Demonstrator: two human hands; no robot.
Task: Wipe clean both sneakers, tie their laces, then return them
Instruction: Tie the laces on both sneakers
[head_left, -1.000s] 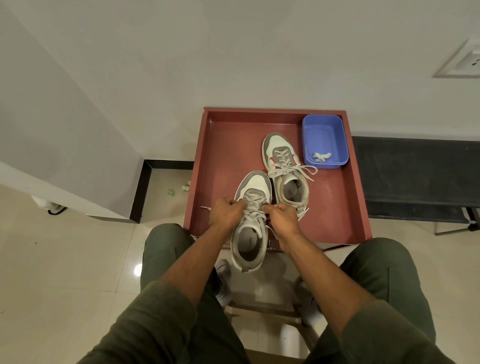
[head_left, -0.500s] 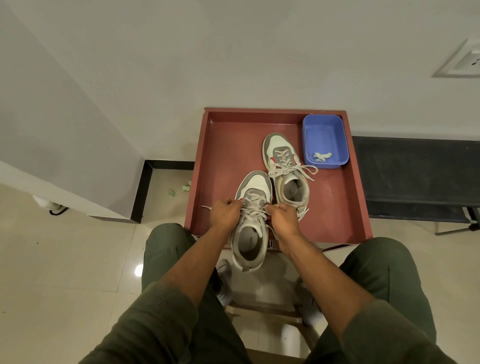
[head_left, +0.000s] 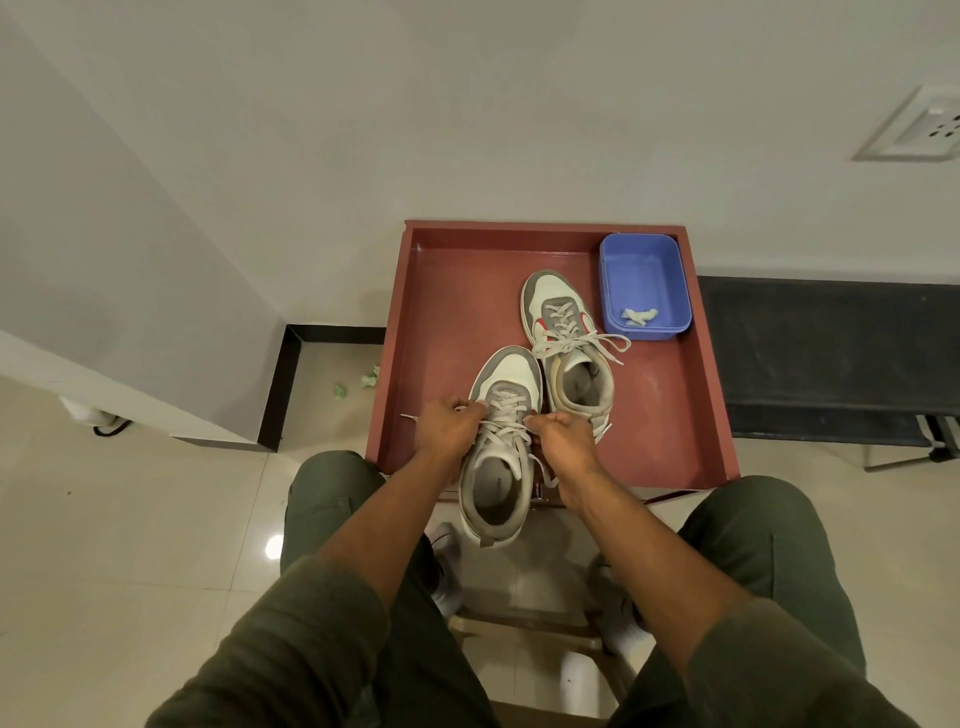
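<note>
Near sneaker (head_left: 501, 447) overhanging tray (head_left: 410, 332) front edge, heel toward lap — easy reach. L hand (head_left: 451, 427) & R hand (head_left: 562, 434) curled, each pinching lace (head_left: 506, 410) — tensioning for knot. Far sneaker (head_left: 566, 343) tied, mid-tray.

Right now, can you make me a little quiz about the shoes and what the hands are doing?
1. True or false: the far shoe already has a bow in its laces.
2. Where is the blue tub? A) on the floor, B) in the back right corner of the red tray, C) inside a shoe.
3. Fill in: both hands pinch the ____ of the near shoe.

Key
1. True: its loops lie spread across the tongue.
2. B, with a small crumpled wipe inside.
3. Laces: the left hand and the right hand each have a grip on one side, with no bow there yet.
</note>
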